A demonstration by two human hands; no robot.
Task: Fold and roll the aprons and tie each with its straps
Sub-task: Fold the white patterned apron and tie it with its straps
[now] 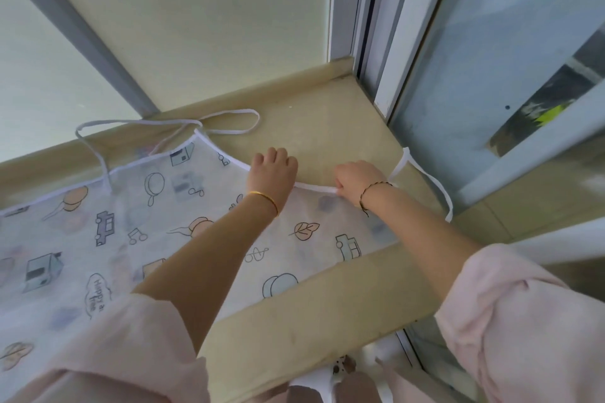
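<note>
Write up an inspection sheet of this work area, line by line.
Surface: beige ledge, with the apron spread on it.
Job's things: one printed apron, unfolded; straps loose and untied.
Clutter: nothing seen.
Hands: left hand curled at the apron's top edge, grip hidden; right hand pinches the white edge trim.
Cables: nothing seen.
Surroundings: wall behind, window frame to the right.

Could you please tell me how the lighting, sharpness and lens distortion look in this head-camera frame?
Head view: soft, even daylight, with no hard shadows beneath the left hand or right hand. The wide lens tilts the window frame and slants the ledge. The apron print is crisp mid-frame and softer toward the left edge. The bottom of the picture is blurred.
</note>
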